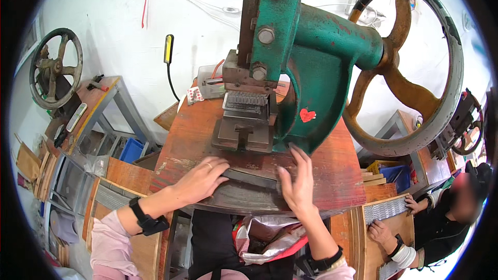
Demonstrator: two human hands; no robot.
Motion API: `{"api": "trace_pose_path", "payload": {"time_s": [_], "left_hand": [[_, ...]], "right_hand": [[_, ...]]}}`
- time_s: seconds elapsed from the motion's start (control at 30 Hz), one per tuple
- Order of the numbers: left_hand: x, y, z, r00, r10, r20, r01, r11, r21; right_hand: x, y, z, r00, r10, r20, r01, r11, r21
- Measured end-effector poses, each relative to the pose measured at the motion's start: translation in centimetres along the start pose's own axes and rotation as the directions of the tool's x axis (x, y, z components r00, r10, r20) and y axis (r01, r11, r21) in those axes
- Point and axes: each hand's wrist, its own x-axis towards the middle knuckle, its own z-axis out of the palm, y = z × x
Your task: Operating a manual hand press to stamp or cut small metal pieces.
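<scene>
A large green press machine (311, 57) with a rusty flywheel (410, 67) stands on a reddish wooden bench (342, 171). Its die block (245, 124) sits under the ram. My left hand (199, 179), with a ring on one finger, lies palm down on a dark flat strip (249, 179) at the bench's front edge. My right hand (298, 181) rests on the same strip, fingers spread and pointing toward the die block. Both wrists wear black bands.
Another person sits at lower right, with hands (384, 231) on a wooden tray of metal parts (386, 210). A second press with a handwheel (54, 67) stands at left. Blue bins (132, 150) and wooden boards sit below. A bag (270, 238) lies in my lap.
</scene>
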Motion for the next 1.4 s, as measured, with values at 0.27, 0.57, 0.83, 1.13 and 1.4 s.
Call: {"api": "trace_pose_path", "payload": {"time_s": [0.27, 0.57, 0.83, 1.13, 1.4], "left_hand": [[7.8, -3.4, -5.3, 0.909, -0.222, -0.354, 0.271, 0.958, 0.094], [11.6, -5.5, -3.9, 0.846, -0.513, -0.146, 0.534, 0.807, 0.253], [12.0, -4.5, -3.1, 0.797, -0.600, -0.072, 0.593, 0.754, 0.282], [11.7, -4.7, -2.7, 0.789, -0.595, -0.153, 0.614, 0.767, 0.186], [11.3, -5.0, -2.4, 0.794, -0.574, -0.201, 0.604, 0.783, 0.148]], "right_hand": [[-3.9, 2.1, -3.3, 0.998, 0.019, -0.062, -0.038, 0.947, -0.320], [-3.8, 2.2, -3.1, 0.994, 0.060, -0.094, -0.088, 0.940, -0.329], [-4.0, 2.6, -2.9, 0.993, 0.048, -0.109, -0.082, 0.937, -0.339], [-1.3, -0.3, -6.9, 0.975, -0.213, -0.068, 0.183, 0.936, -0.302], [13.8, -8.1, -25.8, 0.693, -0.705, -0.152, 0.112, 0.313, -0.943]]}}
